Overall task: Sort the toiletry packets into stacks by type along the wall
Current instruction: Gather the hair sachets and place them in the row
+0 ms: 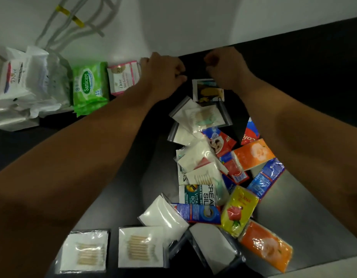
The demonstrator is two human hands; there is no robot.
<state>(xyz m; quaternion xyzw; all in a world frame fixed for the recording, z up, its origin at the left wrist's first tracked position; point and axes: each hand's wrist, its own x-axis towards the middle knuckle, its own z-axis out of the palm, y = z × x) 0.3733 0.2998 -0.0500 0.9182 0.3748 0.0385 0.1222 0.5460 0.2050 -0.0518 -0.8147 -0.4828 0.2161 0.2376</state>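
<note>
Both arms stretch up the middle of the frame to where the black table (314, 73) meets the white wall (193, 25). The left hand (165, 69) sits just right of a pink Dove soap box (123, 79), its fingers curled into a loose fist; the right hand (223, 67) is beside it, near but apart, knuckles up and fingers also curled. Whether either hand holds a packet cannot be told (the palms face away).

Along the wall at upper left stand a green Sanicare wipes pack (89, 85) and, further left, a white Dove box (13, 81) wrapped in a clear plastic bag.

Just below the hands lies a small printed sachet (207, 90), touching a zip bag of cotton swabs (201, 115). The unsorted heap runs down the centre right:
- red toothpaste sachets (219, 141)
- an orange tissue pack (254, 153)
- a blue packet (266, 177)
- a Cream Silk sachet (197, 193)
- a yellow packet with a rose (240, 209)
- a second orange pack (266, 245) at lower right

At the bottom left two swab bags (85, 251) lie side by side, apart from the heap.
</note>
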